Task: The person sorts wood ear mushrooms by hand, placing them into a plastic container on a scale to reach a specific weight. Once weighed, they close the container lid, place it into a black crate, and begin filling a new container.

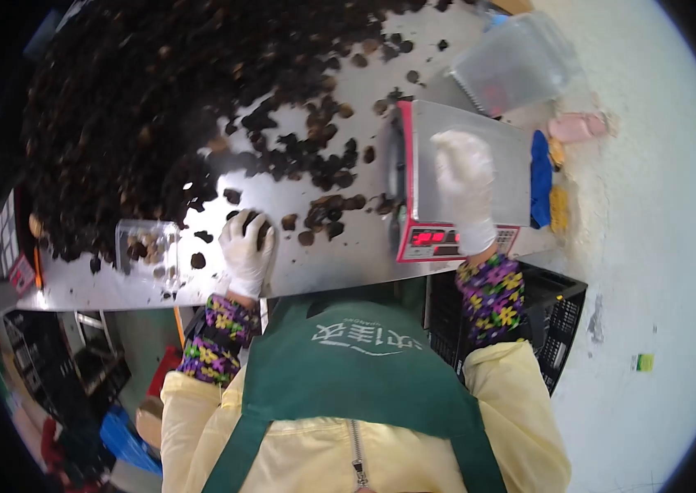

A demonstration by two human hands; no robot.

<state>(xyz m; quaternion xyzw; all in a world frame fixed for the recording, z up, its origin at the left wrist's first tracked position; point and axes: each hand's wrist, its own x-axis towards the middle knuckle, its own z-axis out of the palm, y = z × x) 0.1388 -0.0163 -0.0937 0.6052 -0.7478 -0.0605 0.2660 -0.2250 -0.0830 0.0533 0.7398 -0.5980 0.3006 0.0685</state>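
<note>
My left hand, in a white glove, rests at the near edge of the metal table. Its fingers curl around a dark brown mushroom-like piece. My right hand, also gloved, is over the metal plate of a red-framed digital scale. Motion blur smears its fingers, and whatever they may hold does not show. The scale's red display is lit, partly covered by my right wrist. Loose dark pieces lie between my left hand and the scale.
A large heap of dark pieces covers the table's far left. Near the left edge stands a clear plastic tub with small light-brown pieces. A clear bin sits behind the scale. Blue cloth lies along its right side; a black crate is below.
</note>
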